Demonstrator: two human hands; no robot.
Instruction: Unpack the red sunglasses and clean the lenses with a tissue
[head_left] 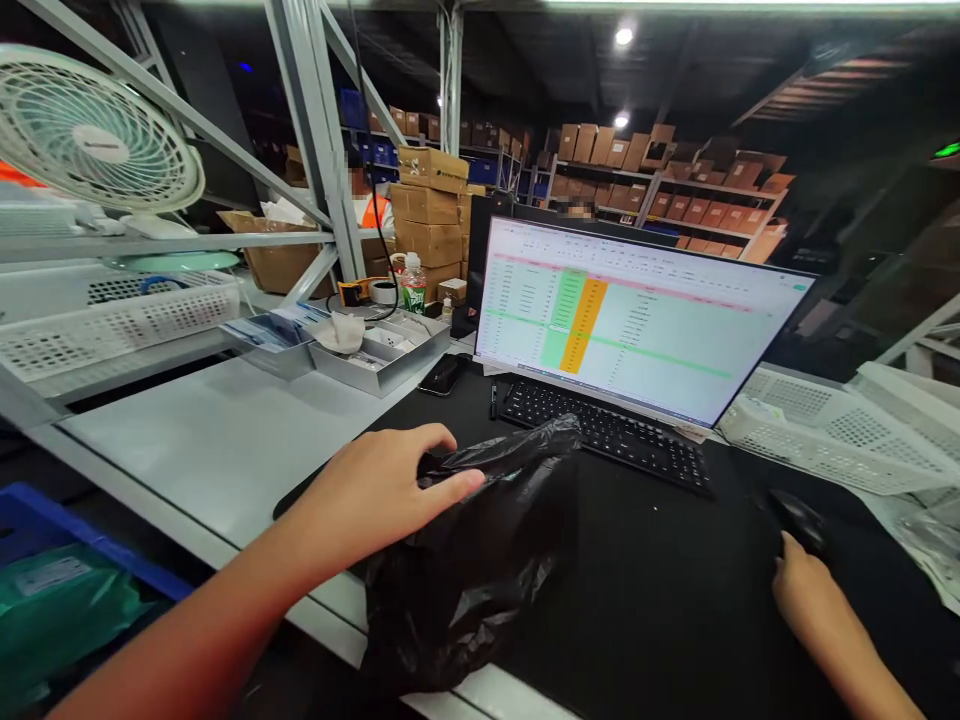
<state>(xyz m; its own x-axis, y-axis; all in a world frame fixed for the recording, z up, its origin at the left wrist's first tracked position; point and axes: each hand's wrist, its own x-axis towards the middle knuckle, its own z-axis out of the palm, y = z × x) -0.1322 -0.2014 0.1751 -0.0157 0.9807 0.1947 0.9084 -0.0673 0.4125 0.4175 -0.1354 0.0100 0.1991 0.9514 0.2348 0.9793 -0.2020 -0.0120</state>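
My left hand [382, 490] rests on top of a black plastic bag [472, 560] that lies on the black desk mat [660, 600], fingers curled round its upper edge. My right hand [806, 590] lies at the lower right, fingertips touching the near end of a black mouse [799, 518]; its fingers are partly hidden in the dark. Behind the bag sits a black keyboard [607, 432] and a monitor [630, 320] showing a spreadsheet with green and orange columns.
A grey metal tray [390, 372] with small items, a black phone [442, 375] and a green bottle [412, 285] stand at the back left. A white fan [90, 135] sits on the shelf. White mesh baskets [825, 430] lie at right. Cardboard boxes [427, 210] fill shelves behind.
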